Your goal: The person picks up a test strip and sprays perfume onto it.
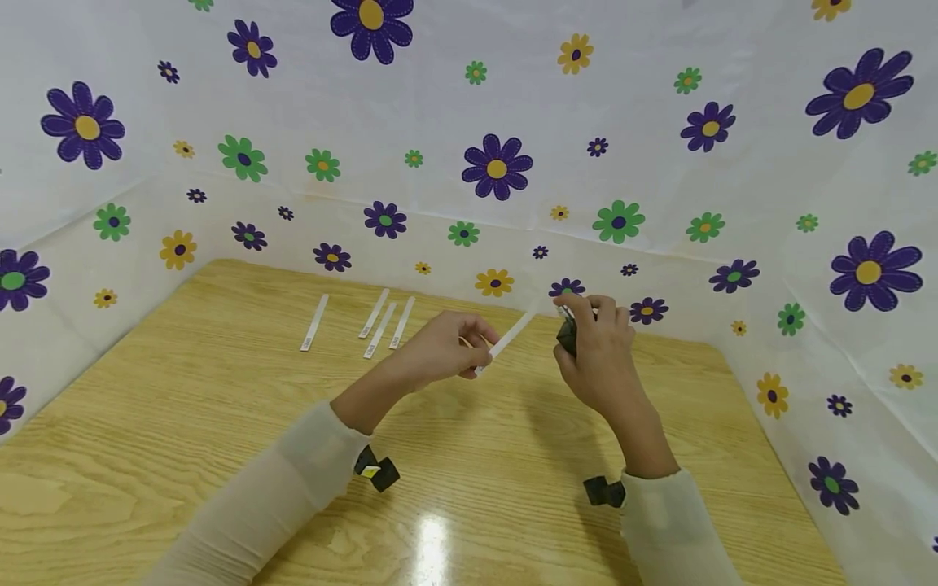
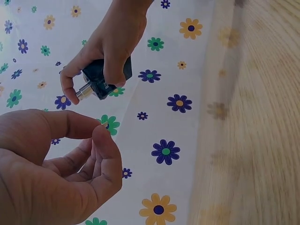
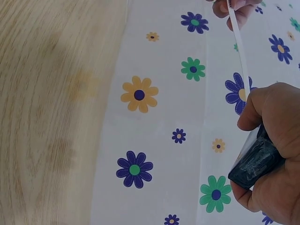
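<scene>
My left hand (image 1: 440, 348) pinches the lower end of a narrow white paper strip (image 1: 515, 332) between thumb and fingers, and the strip slants up to the right. A dark glass perfume spray bottle (image 2: 105, 77) is gripped in my right hand (image 1: 607, 358), tilted, with its silver nozzle (image 2: 85, 91) towards the strip. The index finger bends over the nozzle end. In the right wrist view the bottle (image 3: 257, 161) shows its dark base, and the strip (image 3: 240, 51) runs up to the left fingers. Whether the strip touches the nozzle I cannot tell.
Several more white paper strips (image 1: 381, 330) with small printed labels lie on the wooden table (image 1: 220, 423), left of my left hand. A white flower-patterned cloth (image 1: 425, 106) walls the table at the back and sides. Dark wrist devices (image 1: 377, 470) sit at both cuffs.
</scene>
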